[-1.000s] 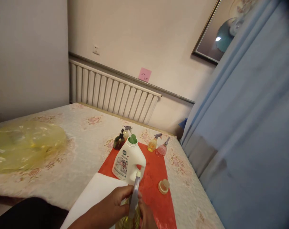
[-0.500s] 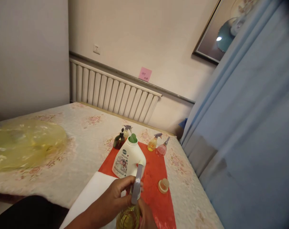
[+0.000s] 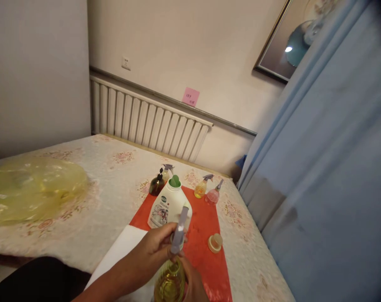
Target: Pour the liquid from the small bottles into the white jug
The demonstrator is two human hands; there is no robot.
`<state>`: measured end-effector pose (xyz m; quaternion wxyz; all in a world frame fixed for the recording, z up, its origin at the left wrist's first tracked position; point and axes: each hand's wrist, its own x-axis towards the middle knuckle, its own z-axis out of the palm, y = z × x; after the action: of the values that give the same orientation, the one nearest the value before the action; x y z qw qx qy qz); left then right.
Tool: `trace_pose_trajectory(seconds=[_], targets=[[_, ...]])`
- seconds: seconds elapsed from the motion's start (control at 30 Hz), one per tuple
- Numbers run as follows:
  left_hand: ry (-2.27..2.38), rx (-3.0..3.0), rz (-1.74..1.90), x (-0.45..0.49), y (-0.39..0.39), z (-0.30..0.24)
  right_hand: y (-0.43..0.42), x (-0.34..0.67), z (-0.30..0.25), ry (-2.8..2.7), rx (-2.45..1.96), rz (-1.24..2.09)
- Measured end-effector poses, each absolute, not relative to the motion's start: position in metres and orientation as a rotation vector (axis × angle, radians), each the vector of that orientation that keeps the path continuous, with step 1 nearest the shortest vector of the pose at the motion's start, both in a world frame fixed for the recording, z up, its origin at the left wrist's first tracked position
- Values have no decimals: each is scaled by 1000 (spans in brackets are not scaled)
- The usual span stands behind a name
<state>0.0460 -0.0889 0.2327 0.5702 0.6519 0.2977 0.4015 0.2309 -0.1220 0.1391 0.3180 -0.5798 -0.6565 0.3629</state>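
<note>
A small spray bottle (image 3: 170, 286) of yellow liquid is held low in front of the person, above the near end of a red mat (image 3: 206, 228) on a floral-covered bed (image 3: 108, 184). The right hand (image 3: 194, 287) wraps the rounded body from below. The left hand (image 3: 155, 248) closes its fingers round the grey spray head (image 3: 179, 228) at the neck, a split grip that appears to steady the body while the top is worked. The bottle's long axis stands close to upright, and the grey head slants up and away from the person toward a white jug (image 3: 165, 206) with a green spout.

A loose tan cap (image 3: 216, 243) lies on the mat to the right. Beyond the jug a dark pump bottle (image 3: 156, 185) and two more small sprayers, one yellow (image 3: 200, 188) and one pink (image 3: 213, 194), stand near the mat's far edge. A crumpled yellow plastic sheet (image 3: 33, 191) lies well apart on the left.
</note>
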Motion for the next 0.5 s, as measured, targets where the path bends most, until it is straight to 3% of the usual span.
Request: trace_pose_trajectory(seconds=[0.33,0.5], targets=[[657,1460,1016,35,-78,225,-119,228,137,-1739,-1526,923],[604,1132,1276,28,-65,210,-119,228,132,-1731,-1586,902]])
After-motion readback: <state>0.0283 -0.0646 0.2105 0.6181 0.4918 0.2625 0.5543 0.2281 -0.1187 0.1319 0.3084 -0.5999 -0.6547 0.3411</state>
